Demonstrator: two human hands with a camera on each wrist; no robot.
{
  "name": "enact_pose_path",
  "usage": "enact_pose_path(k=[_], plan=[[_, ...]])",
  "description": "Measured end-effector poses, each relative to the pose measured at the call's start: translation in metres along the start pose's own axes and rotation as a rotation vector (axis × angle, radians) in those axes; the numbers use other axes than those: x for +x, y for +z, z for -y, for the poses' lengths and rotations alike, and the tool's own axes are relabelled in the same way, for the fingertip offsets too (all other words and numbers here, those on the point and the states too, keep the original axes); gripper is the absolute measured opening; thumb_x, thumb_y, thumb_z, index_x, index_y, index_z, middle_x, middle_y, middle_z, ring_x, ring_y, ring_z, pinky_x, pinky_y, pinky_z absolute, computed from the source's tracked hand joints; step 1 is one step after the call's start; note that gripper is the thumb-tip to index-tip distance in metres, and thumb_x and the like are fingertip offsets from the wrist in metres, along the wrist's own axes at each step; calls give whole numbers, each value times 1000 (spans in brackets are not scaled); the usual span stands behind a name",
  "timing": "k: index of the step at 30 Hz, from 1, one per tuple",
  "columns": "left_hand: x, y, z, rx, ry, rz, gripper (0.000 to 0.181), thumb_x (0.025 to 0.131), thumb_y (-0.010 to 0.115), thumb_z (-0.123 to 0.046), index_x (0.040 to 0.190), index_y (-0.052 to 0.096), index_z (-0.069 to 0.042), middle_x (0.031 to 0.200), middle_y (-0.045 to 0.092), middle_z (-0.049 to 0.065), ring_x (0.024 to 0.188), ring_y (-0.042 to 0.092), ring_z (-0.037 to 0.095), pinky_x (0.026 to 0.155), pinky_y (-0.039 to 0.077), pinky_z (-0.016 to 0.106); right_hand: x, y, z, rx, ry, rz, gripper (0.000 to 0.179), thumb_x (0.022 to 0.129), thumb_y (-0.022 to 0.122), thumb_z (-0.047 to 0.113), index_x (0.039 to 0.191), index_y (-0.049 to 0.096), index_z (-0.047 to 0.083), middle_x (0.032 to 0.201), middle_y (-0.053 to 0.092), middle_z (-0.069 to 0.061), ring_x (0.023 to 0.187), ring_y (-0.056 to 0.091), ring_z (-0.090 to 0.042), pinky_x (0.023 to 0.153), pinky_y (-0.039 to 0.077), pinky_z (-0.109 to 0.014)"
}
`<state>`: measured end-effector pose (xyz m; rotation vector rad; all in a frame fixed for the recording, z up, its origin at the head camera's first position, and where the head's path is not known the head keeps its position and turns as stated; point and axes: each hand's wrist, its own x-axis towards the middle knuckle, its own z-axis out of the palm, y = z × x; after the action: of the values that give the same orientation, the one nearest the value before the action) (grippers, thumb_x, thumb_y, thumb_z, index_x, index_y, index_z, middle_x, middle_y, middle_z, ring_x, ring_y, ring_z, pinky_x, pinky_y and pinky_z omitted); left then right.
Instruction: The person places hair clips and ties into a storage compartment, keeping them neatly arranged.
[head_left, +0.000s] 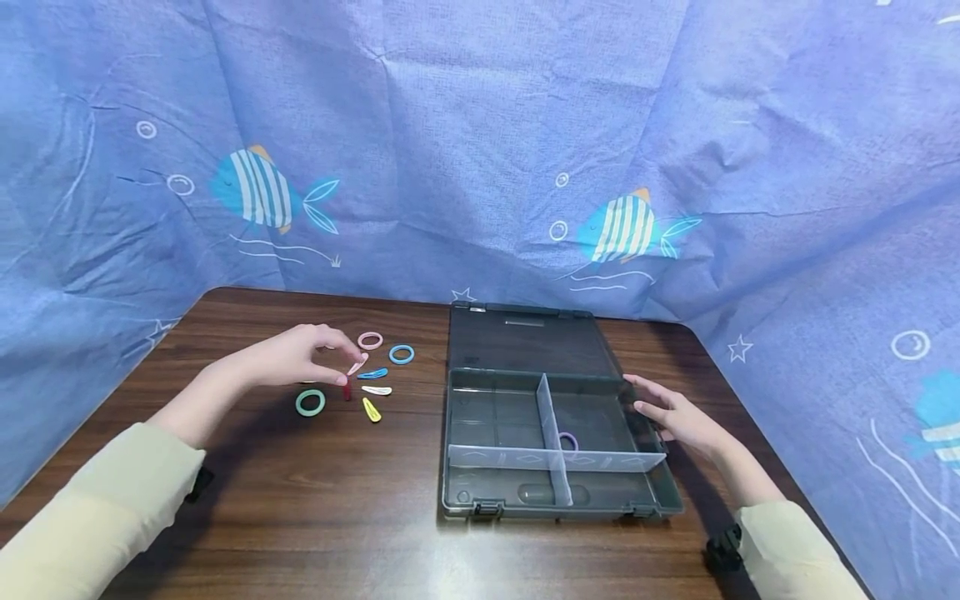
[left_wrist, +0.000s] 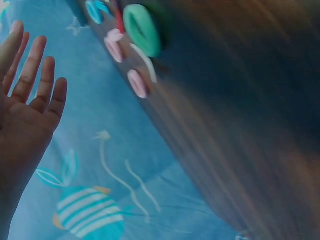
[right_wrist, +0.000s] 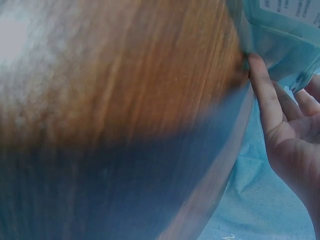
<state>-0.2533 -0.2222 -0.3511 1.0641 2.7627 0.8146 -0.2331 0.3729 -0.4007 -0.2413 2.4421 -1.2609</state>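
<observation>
In the head view my left hand (head_left: pixel 296 357) hovers over several small hair clips, its thumb tip beside a red clip (head_left: pixel 347 391) and its fingertips over a pink clip (head_left: pixel 358 364). The left wrist view shows its fingers extended, with nothing in the palm. Blue (head_left: pixel 372 374), white (head_left: pixel 377 390) and yellow (head_left: pixel 372 409) clips lie just to its right. At the right side of a grey see-through divided box (head_left: pixel 517 511), my right hand (head_left: pixel 678 419) touches the side wall with extended fingers. A purple hair tie (head_left: pixel 574 441) lies in the box's back right compartment, partly hidden by a divider.
Green (head_left: pixel 300 405), pink (head_left: pixel 370 347) and blue (head_left: pixel 401 362) hair ties lie around the clips. The box lid (head_left: pixel 517 346) is folded back toward the curtain (head_left: pixel 480 167). Pale dividers (head_left: pixel 502 457) split the box. All this stands on a dark wooden table (head_left: pixel 322 508).
</observation>
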Motion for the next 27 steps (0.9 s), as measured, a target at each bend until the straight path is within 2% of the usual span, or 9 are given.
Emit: enact_pose_path(k=[2, 5, 8, 11, 19, 27], plan=[[-4, 0, 7, -3, -26, 13, 27, 79, 76, -24, 105, 68, -23, 108, 67, -5, 119, 52, 33, 98, 37, 51, 0, 0, 0, 2, 2, -2, 60, 99, 48, 31, 151, 20, 21, 155, 13, -21, 133, 27, -48, 81, 48, -55], [-7, 3, 20, 16, -51, 23, 23, 79, 75, -21, 102, 70, -19, 104, 67, -8, 119, 52, 32, 98, 38, 50, -1, 0, -1, 2, 0, -7, 59, 99, 48, 30, 151, 21, 21, 154, 15, -22, 133, 28, -48, 80, 49, -55], [-10, 8, 34, 44, -39, 18, 19, 80, 75, -18, 99, 71, -15, 99, 69, -7, 104, 59, 23, 90, 44, 44, -1, 0, -1, -2, -2, -8, 59, 99, 48, 30, 151, 21, 20, 154, 16, -23, 132, 29, -48, 80, 48, -56], [-13, 12, 44, 53, -22, 20, 14, 80, 75, -16, 94, 73, -15, 93, 69, -7, 96, 60, 19, 84, 47, 39, -1, 0, 0, -5, -3, -4, 58, 99, 47, 30, 151, 22, 19, 154, 16, -23, 132, 29, -49, 80, 48, -56], [-18, 18, 58, 45, -24, 64, 10, 75, 78, -16, 84, 74, -19, 85, 69, -10, 86, 58, 12, 78, 46, 33, -2, 1, 0, 5, -8, -2, 58, 99, 47, 28, 150, 21, 18, 154, 16, -23, 133, 28, -48, 79, 48, -55], [-19, 25, 65, 40, 4, 63, 11, 72, 79, -13, 80, 74, -19, 82, 68, -11, 81, 57, 9, 74, 45, 31, -2, 1, 1, -2, -17, -3, 58, 100, 47, 29, 150, 22, 19, 154, 15, -23, 133, 28, -48, 78, 49, -56]])
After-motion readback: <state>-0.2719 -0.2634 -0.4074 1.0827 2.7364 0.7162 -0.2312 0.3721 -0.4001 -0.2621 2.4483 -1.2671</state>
